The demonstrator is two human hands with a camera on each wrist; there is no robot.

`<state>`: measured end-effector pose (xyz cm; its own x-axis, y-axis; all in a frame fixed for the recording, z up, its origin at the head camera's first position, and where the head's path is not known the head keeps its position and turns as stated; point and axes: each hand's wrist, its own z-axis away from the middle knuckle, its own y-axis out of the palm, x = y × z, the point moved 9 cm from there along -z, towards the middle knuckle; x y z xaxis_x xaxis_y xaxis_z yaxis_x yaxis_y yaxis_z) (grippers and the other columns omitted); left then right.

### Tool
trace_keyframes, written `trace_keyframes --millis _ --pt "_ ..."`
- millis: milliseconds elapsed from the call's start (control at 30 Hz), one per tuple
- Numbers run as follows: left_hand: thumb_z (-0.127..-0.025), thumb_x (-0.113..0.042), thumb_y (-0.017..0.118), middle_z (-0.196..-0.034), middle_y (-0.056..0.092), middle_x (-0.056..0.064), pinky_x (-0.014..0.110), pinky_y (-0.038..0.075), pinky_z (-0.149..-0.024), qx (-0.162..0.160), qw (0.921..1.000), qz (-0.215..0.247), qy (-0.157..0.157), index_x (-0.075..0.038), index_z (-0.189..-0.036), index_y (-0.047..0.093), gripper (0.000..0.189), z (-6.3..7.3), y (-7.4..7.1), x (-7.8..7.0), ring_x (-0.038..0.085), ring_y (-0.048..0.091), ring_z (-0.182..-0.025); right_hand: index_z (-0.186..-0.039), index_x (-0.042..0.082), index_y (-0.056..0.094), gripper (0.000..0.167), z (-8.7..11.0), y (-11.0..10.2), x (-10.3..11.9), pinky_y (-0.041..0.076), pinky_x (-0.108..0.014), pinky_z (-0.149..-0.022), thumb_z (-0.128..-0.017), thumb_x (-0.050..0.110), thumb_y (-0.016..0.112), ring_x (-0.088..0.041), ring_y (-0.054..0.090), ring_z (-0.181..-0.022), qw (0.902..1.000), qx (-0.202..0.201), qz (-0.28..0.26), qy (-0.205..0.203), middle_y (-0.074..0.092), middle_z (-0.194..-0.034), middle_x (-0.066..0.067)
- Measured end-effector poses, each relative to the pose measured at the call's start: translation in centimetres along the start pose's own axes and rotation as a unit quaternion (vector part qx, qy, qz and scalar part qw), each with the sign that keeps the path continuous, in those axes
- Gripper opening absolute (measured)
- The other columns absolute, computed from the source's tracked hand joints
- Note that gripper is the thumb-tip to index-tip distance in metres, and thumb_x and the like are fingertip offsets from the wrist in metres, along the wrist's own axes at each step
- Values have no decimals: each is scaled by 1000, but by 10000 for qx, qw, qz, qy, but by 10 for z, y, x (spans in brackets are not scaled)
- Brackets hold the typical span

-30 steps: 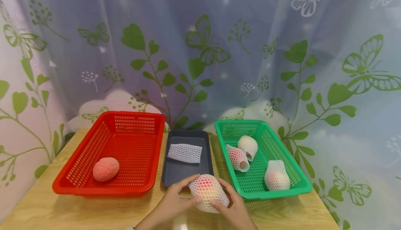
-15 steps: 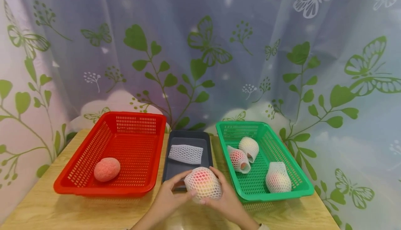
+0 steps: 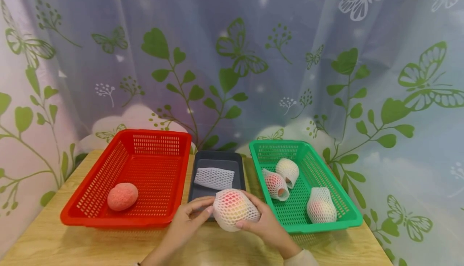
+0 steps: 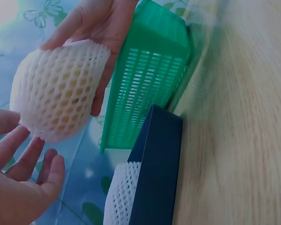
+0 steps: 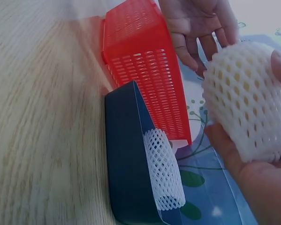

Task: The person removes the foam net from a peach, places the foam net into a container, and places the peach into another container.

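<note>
A red-and-yellow peach [image 3: 233, 209] in a white foam net sleeve is held above the table, in front of the dark tray. My right hand [image 3: 266, 225] grips it from the right, thumb on the near side and fingers behind, as the right wrist view shows. My left hand [image 3: 190, 219] is at the peach's left end. Its fingers [image 4: 25, 159] are loosely bent, with the tips at or close to the net, and do not wrap round it. An unused foam net [image 3: 214, 178] lies flat in the dark tray [image 3: 219, 156].
At the left, a red basket [image 3: 156, 215] contains one bare pink peach [image 3: 122, 196]. Right of the tray, a green basket [image 3: 315, 227] has three net-covered peaches inside, one being this peach [image 3: 321, 206]. All stand on a wooden table [image 3: 203, 250] before a patterned curtain.
The peach has risen slightly and shifted a little left. Both hands held it before; now my left hand's fingers have loosened from it while my right hand keeps its grip.
</note>
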<state>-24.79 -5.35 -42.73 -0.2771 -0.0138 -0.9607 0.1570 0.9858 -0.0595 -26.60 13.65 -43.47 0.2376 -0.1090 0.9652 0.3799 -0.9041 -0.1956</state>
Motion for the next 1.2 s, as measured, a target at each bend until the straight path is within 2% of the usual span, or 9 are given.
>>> trace_keyframes --millis 133,267,433,533,633,767,867,1033,1200 --pt "-91 -9 64 -124 61 20 20 50 -90 152 9997 175 94 5 -119 64 32 -4 -1 0 3 58 -110 -144 3 40 73 -1 2 2 50 -26 -89 -80 10 77 -17 57 -109 9991 272 -237 -210 50 -134 -24" --pt "-87 -3 67 -125 57 29 21 50 -90 422 9985 322 146 13 -123 56 41 -5 2 0 6 60 -107 -145 5 40 75 -2 4 2 51 -27 -89 -81 9 77 -17 57 -110 9977 409 -529 -125 48 -137 -23" --pt "-82 0 72 -126 52 33 22 50 -91 557 9969 520 -175 15 -131 47 56 -5 5 5 8 58 -106 -146 4 38 74 -4 7 1 53 -32 -88 -82 7 75 -20 59 -111 9944 512 -913 -127 45 -139 -26" --pt "-80 2 72 -126 51 33 23 51 -90 554 9966 568 -226 16 -132 44 60 -5 7 5 10 56 -107 -145 1 38 71 -4 7 0 54 -34 -87 -83 6 73 -21 60 -110 9929 485 -1073 -147 45 -139 -28" --pt "-79 2 72 -127 50 31 23 51 -90 514 9971 506 -229 15 -133 44 63 -5 8 3 19 55 -111 -143 -2 40 65 -5 7 0 54 -34 -87 -85 4 70 -21 61 -110 9918 387 -1196 -220 48 -138 -25" --pt "-77 0 75 -129 50 27 23 51 -90 451 9975 390 -388 10 -135 44 66 -5 8 4 32 51 -116 -136 -6 47 55 -6 6 0 54 -31 -87 -86 2 68 -18 61 -110 9908 137 -1310 -300 58 -132 -12" --pt "-74 3 75 -128 50 27 24 50 -90 488 9976 308 -384 11 -136 42 71 -6 8 5 36 49 -116 -128 -10 52 48 -8 6 -1 52 -29 -89 -85 2 69 -16 61 -112 9904 -129 -1336 -317 62 -127 -2" --pt "-70 9 74 -124 48 31 26 54 -86 598 9973 371 -188 14 -136 37 76 -5 9 6 28 55 -107 -119 -17 55 42 -10 7 0 50 -26 -93 -84 0 69 -14 58 -116 9877 -469 -1449 -345 65 -121 3" --pt "-68 5 78 -119 52 30 27 55 -82 514 9984 246 -22 11 -132 44 73 -5 5 5 20 63 -96 -119 -13 57 39 -11 6 0 52 -26 -89 -84 0 69 -14 60 -113 9858 -594 -1534 -333 66 -119 1"
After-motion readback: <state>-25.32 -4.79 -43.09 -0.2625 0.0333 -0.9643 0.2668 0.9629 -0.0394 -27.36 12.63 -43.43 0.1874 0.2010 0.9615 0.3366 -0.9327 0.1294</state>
